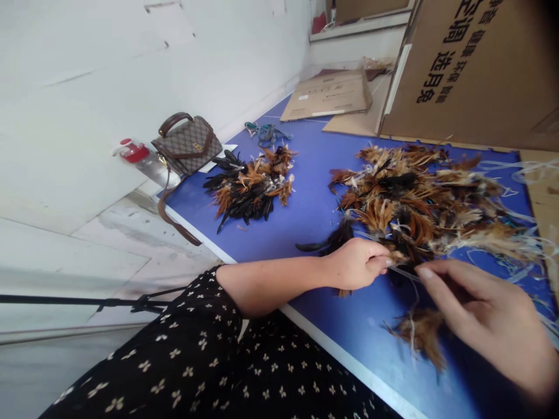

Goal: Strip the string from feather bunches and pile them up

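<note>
My left hand (360, 263) is closed in a pinch over the blue table, with a thin translucent strip (404, 272) running out from its fingertips. Dark feathers (334, 237) stick out behind that hand, and a tan tuft shows at its fingers; how much of them it grips is partly hidden. To the right, my right hand (484, 317) pinches the strip's other side between thumb and forefinger. A brown feather bunch (421, 337) lies or hangs below the strip, between the hands. Just beyond them spreads a large pile of brown, black and cream feather bunches (419, 198).
A smaller feather pile (255, 183) lies farther left on the blue table (312, 157). Behind it are a patterned handbag (190, 145), a red-capped bottle (146, 160) and some bluish cords (268, 134). Flat cardboard (327, 94) and a large carton (476, 75) stand at the back.
</note>
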Action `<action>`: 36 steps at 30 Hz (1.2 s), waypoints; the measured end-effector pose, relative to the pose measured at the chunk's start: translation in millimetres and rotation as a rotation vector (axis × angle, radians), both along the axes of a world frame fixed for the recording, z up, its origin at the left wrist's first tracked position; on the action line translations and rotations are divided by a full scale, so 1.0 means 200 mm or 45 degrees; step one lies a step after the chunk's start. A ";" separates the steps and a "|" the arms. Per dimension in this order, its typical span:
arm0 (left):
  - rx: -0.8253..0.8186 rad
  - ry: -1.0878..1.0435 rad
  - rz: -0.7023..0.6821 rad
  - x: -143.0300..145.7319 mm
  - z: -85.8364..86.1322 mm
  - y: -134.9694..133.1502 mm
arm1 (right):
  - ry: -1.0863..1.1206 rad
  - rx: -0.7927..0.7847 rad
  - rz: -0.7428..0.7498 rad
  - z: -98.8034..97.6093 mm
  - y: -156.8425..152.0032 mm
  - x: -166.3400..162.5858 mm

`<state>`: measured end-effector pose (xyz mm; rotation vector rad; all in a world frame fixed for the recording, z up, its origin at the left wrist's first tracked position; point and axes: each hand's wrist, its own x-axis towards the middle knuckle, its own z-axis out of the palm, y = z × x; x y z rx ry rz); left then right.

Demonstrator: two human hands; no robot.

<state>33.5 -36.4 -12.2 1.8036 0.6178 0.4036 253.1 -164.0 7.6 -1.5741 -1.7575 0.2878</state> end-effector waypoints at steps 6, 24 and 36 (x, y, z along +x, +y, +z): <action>0.346 0.040 -0.259 0.01 0.00 -0.03 | 0.019 -0.091 0.372 0.10 -0.01 -0.06; -0.010 -0.086 0.078 0.01 0.06 -0.04 | -0.031 0.128 0.277 -0.01 0.00 -0.11; 0.245 -0.186 -0.472 -0.04 0.15 -0.05 | 0.185 -0.054 0.155 0.01 0.02 -0.03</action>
